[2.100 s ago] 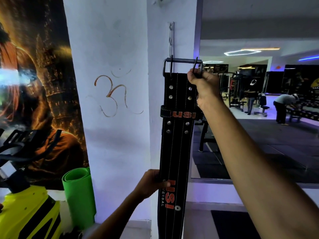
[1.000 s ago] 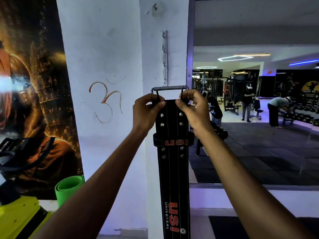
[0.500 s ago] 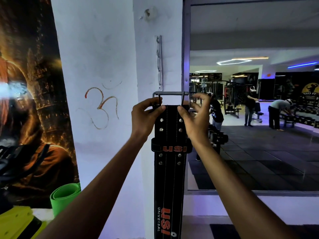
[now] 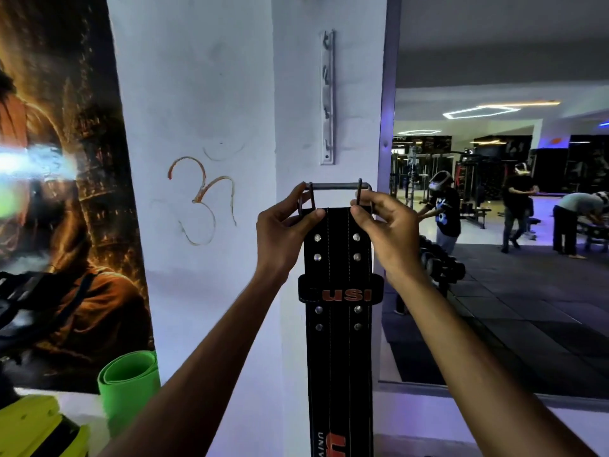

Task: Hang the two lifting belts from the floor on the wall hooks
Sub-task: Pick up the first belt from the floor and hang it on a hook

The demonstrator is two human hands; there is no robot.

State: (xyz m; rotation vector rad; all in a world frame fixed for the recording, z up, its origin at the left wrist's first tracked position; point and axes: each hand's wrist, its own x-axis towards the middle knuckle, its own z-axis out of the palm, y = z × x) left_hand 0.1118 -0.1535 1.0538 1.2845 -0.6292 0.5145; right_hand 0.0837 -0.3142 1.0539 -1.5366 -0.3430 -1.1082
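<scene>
I have one lifting belt (image 4: 339, 341) in view, black with red lettering, hanging straight down in front of the white pillar (image 4: 296, 94) and running out past the bottom edge of the picture. Its steel buckle (image 4: 337, 186) sits at the top with two prongs standing up, one near each end of the bar. My left hand (image 4: 280, 232) pinches the belt's top left corner and the left side of the buckle between thumb and curled fingers; my right hand (image 4: 385, 232) pinches the top right corner and the right prong the same way. Both hands are closed on the belt, wrists level, forearms rising from the bottom corners. The one hook rail (image 4: 327, 97) is fixed upright on the pillar just above the buckle, carrying four small hooks, all bare; the buckle is near the rail's lower end but apart from it. The pillar face around the rail is open. The mirror (image 4: 494, 225) frame runs close along the belt's right edge. To the left are an orange wall symbol (image 4: 201, 199), a poster (image 4: 59, 192) and one rolled green mat (image 4: 130, 387).
</scene>
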